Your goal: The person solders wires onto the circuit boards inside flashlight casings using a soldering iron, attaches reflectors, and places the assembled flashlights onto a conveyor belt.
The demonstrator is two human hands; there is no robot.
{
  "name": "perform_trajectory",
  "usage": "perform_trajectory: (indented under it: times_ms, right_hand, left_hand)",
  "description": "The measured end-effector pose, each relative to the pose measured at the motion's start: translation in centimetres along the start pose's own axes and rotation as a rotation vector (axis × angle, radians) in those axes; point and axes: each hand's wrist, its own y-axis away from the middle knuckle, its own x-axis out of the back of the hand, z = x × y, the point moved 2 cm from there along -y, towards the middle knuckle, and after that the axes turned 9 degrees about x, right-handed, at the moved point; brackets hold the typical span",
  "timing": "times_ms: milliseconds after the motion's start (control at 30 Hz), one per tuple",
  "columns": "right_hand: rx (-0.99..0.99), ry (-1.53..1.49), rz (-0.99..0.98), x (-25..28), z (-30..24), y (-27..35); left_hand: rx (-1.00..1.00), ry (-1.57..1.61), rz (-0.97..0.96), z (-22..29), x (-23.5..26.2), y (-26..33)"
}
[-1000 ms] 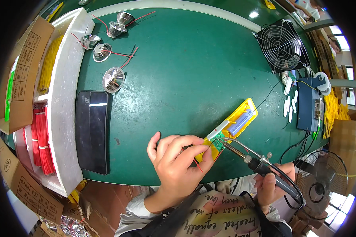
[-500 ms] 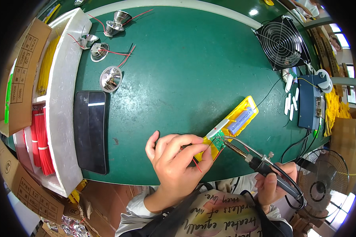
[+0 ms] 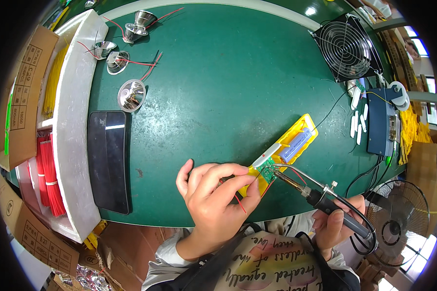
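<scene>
PCB (image 3: 267, 170) on yellow case (image 3: 307, 122); L hand (image 3: 214, 195) pinching thin wire (image 3: 260, 176), R hand (image 3: 334, 226) gripping soldering iron (image 3: 319, 199), tip at PCB.

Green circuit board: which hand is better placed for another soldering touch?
Likely the right hand: it grips the soldering iron, tip at the circuit board. The left hand is at the yellow housing's near end.

Smooth yellow plastic casing (image 3: 301, 124) — mirror-glossy metal reflector (image 3: 132, 95) — matt white foam box (image 3: 74, 126), dull cardboard carton (image 3: 38, 109).

reddish-brown floor (image 3: 142, 245) shows past the green table (image 3: 204, 72).
</scene>
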Motion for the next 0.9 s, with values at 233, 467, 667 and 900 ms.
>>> perform_trajectory:
  times_ms: [233,467,667,900]
  right_hand:
    - [0.089,0.092,-0.046,0.01,-0.13,0.05]
    - [0.127,0.111,-0.054,0.29,0.00,0.37]
    - [0.116,0.111,-0.063,0.24,-0.06,0.39]
    - [0.303,0.035,0.043,0.69,-0.19,0.58]
  left_hand:
    - [0.002,-0.007,0.004,0.09,-0.01,0.02]
    - [-0.006,0.000,0.009,0.16,-0.08,0.00]
    - [-0.012,-0.013,0.011,-0.10,-0.13,0.07]
    - [-0.008,-0.041,0.008,-0.14,-0.23,0.30]
